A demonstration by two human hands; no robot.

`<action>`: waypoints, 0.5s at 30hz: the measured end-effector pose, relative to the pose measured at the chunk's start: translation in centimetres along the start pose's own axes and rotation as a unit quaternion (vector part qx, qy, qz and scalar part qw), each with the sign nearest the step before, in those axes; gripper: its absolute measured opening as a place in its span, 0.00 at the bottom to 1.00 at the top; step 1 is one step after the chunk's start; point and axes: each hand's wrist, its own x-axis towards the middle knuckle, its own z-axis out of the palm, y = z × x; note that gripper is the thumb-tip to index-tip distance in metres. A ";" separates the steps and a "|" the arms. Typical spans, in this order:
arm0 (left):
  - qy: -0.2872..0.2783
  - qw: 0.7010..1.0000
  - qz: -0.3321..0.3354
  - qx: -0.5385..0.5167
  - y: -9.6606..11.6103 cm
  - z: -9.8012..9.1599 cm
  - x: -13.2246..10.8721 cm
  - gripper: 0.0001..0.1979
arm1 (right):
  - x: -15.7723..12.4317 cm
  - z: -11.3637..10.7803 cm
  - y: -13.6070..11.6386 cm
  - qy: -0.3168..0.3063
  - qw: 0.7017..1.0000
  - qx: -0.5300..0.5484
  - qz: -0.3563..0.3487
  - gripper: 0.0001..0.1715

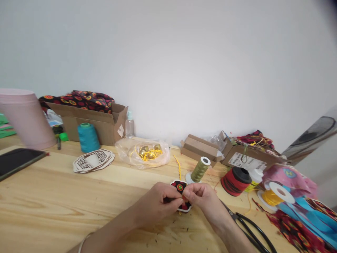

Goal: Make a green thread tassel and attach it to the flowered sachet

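Note:
A small scallop-edged ornament (180,187) with a pale border and black-and-red patterned fabric lies between my hands over the table. My left hand (164,200) is closed on its left side, thumb and fingertips pressed near its middle. My right hand (201,196) pinches at the ornament's right side; what lies between those fingertips is too small to make out. A yellow cord (178,167) extends from behind the ornament's top, and a bit of yellow shows below it. Black-handled scissors (254,228) lie beside my right forearm, partly hidden by it.
Behind my hands stands an olive thread spool (200,170). Rightward are a red thread spool (234,182), a yellow spool (272,197) and fabric strips (292,225). Farther back sit a bag of bells (147,153), stacked cut-outs (93,161), a teal cone (88,137) and a cardboard box (79,119).

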 end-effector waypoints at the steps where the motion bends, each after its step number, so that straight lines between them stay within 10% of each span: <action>1: 0.000 1.000 0.000 -0.007 0.0 0.0 0.0 0.15 | -0.1 0.0 -0.1 0.003 1.000 0.000 -0.008 0.18; 15: -0.010 0.997 -0.014 -0.079 0.3 0.1 0.0 0.15 | -0.4 -0.3 -0.8 -0.011 0.997 -0.002 -0.073 0.11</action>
